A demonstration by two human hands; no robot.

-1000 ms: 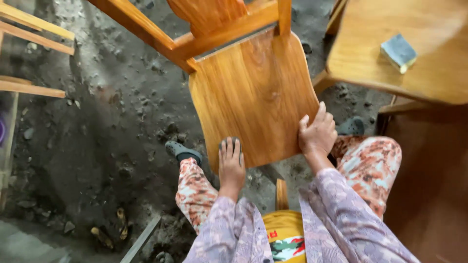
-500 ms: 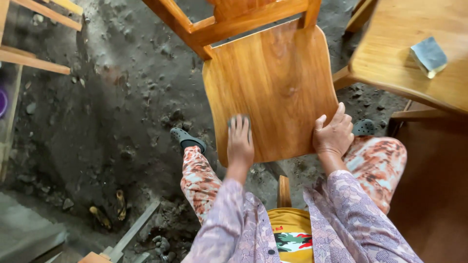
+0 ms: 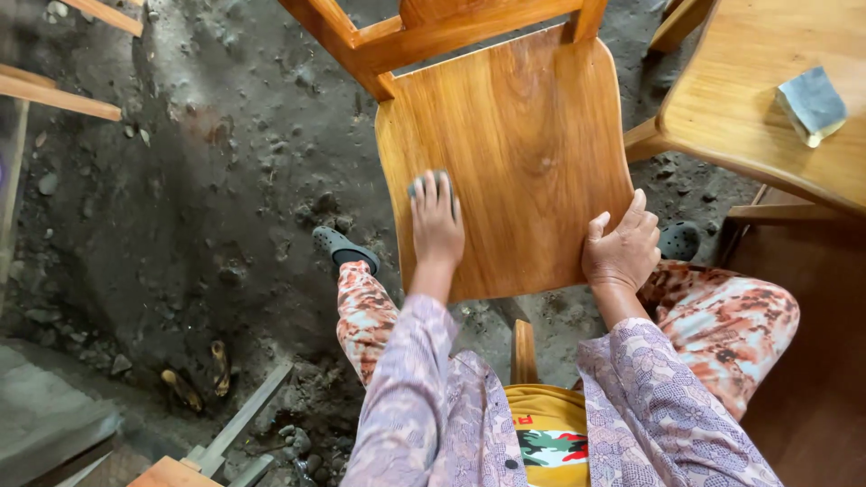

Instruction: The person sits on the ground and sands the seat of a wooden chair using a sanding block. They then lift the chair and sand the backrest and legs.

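Note:
A varnished wooden chair seat (image 3: 523,135) fills the upper middle of the head view, its back rails at the top. My left hand (image 3: 435,225) lies flat on the seat's left part, pressing a small grey sanding pad (image 3: 417,185) that peeks out under the fingertips. My right hand (image 3: 621,248) grips the seat's near right edge, thumb on top.
A second wooden seat (image 3: 749,117) at the upper right carries a grey sanding block (image 3: 812,104). The floor is rough dark dirt with stones (image 3: 207,207). Wooden rails (image 3: 54,95) lie at the upper left, a plank (image 3: 239,419) at the bottom left. My feet wear dark clogs (image 3: 338,245).
My left hand has slid forward over the seat, away from the near edge. The right hand stays on the seat's right edge. The camera view has shifted slightly.

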